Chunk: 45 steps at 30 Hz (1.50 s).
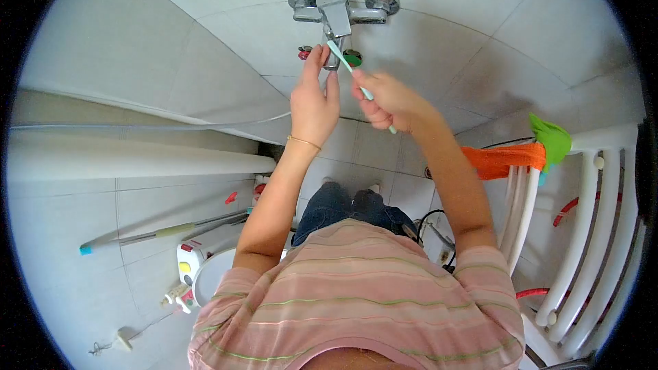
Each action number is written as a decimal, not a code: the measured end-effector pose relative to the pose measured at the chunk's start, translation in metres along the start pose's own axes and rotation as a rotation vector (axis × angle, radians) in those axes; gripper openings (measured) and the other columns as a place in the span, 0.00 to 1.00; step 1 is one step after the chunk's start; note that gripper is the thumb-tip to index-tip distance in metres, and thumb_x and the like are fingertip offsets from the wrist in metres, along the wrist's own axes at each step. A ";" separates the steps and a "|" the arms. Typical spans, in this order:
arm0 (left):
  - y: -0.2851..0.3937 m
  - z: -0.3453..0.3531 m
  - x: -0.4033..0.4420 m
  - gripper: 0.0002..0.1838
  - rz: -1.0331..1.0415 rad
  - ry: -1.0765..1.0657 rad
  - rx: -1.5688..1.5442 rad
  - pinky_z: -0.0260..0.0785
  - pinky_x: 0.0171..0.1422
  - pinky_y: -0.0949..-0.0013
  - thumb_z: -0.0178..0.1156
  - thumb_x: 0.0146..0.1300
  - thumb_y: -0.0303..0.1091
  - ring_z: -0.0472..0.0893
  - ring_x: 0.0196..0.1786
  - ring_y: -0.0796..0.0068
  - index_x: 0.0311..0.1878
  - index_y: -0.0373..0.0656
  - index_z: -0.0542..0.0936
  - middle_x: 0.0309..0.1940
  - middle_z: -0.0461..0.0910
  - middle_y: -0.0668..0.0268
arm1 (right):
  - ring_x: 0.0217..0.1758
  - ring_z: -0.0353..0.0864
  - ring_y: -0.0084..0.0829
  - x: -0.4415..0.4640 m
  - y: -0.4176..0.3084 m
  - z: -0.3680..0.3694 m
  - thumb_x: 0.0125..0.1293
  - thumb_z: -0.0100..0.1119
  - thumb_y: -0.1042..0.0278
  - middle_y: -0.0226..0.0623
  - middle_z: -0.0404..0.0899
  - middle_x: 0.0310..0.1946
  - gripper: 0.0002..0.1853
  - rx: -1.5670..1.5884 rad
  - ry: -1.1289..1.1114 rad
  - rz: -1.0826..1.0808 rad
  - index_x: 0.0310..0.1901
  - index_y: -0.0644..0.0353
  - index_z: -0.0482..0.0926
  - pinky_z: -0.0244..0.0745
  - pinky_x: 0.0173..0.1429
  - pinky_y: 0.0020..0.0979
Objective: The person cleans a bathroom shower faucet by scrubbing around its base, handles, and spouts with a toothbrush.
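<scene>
A chrome wall faucet is fixed to the tiles at the top, its short spout pointing toward me. My left hand is at the spout, fingers along its left side and thumb just below its end. Wrapped in my right hand is a pale green toothbrush, slanting up to the left. Its head meets the faucet near the base of the spout; the bristles are hidden. The right hand is slightly blurred. Red and green valve handles show behind the spout.
A grey hose runs left from near my left wrist. White radiator bars stand at the right, with an orange cloth and a green cloth over them. A toilet and a long pole are at lower left.
</scene>
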<state>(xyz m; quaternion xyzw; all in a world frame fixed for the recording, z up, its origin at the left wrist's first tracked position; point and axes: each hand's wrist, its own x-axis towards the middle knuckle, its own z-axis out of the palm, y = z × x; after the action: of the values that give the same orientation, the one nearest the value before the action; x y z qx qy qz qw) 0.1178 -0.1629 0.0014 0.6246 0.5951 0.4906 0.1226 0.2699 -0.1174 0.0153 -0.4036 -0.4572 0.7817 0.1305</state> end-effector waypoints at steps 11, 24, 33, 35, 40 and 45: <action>0.001 -0.025 0.015 0.18 0.351 -0.102 0.215 0.67 0.56 0.63 0.51 0.56 0.22 0.74 0.53 0.58 0.50 0.42 0.75 0.50 0.76 0.59 | 0.09 0.45 0.16 0.005 -0.006 0.045 0.72 0.37 0.56 0.20 0.50 0.12 0.16 1.005 -0.176 -0.064 0.27 0.53 0.64 0.39 0.11 0.21; -0.010 -0.029 0.030 0.20 0.496 -0.192 0.140 0.67 0.57 0.63 0.53 0.49 0.23 0.72 0.56 0.59 0.50 0.39 0.75 0.51 0.75 0.59 | 0.08 0.45 0.16 0.019 -0.014 0.051 0.72 0.38 0.55 0.20 0.50 0.11 0.18 0.923 0.040 -0.087 0.23 0.52 0.61 0.40 0.09 0.21; -0.012 -0.024 0.030 0.21 0.503 -0.205 0.133 0.66 0.57 0.63 0.57 0.47 0.26 0.72 0.54 0.57 0.48 0.40 0.75 0.49 0.76 0.58 | 0.07 0.46 0.17 0.012 -0.024 0.054 0.72 0.37 0.56 0.21 0.51 0.10 0.18 0.884 0.134 -0.028 0.22 0.51 0.60 0.40 0.09 0.21; -0.009 -0.026 0.019 0.18 0.513 -0.177 0.166 0.67 0.54 0.62 0.58 0.45 0.24 0.72 0.54 0.58 0.44 0.36 0.74 0.48 0.76 0.56 | 0.07 0.45 0.18 0.002 -0.018 0.062 0.71 0.39 0.57 0.21 0.52 0.10 0.19 0.823 0.139 0.010 0.21 0.51 0.59 0.41 0.09 0.21; -0.001 -0.031 0.032 0.23 0.439 -0.269 0.137 0.67 0.56 0.63 0.59 0.44 0.26 0.73 0.53 0.56 0.48 0.40 0.74 0.48 0.76 0.56 | 0.07 0.46 0.19 0.015 -0.024 0.055 0.71 0.39 0.57 0.20 0.51 0.09 0.19 0.809 0.205 -0.002 0.20 0.52 0.59 0.42 0.09 0.23; -0.005 -0.029 0.026 0.22 0.519 -0.230 0.152 0.68 0.53 0.60 0.58 0.45 0.25 0.74 0.51 0.54 0.49 0.40 0.74 0.46 0.76 0.54 | 0.07 0.46 0.16 0.010 -0.019 0.060 0.70 0.42 0.60 0.20 0.52 0.10 0.18 0.866 0.136 -0.040 0.19 0.51 0.60 0.41 0.10 0.21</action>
<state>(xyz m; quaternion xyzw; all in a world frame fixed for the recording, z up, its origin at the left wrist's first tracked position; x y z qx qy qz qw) 0.0875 -0.1513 0.0239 0.8149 0.4327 0.3855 0.0125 0.2156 -0.1375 0.0412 -0.3532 -0.0852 0.8703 0.3324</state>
